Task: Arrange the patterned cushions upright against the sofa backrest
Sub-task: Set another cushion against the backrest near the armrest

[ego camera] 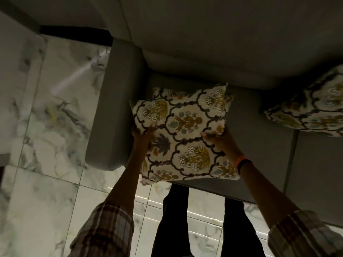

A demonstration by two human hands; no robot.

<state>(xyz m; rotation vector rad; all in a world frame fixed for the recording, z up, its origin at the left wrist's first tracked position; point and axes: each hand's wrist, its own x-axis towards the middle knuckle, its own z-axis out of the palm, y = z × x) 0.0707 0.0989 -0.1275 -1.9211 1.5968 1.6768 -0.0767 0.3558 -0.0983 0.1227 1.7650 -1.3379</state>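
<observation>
I hold a cream cushion (185,141) with a dark lattice and yellow-blue flower print over the left end of the grey sofa seat (259,145). My left hand (143,133) grips its left edge and my right hand (216,137) grips its right edge. A second cushion of the same print (187,93) lies behind it, mostly hidden, near the backrest (222,52). A third patterned cushion (313,106) rests at the right, tilted toward the backrest and cut off by the frame.
The sofa's grey armrest (111,108) stands just left of the held cushion. Glossy marble-look floor tiles (46,127) spread to the left and under my legs (204,219). A seam in the seat (290,160) runs right of my right arm.
</observation>
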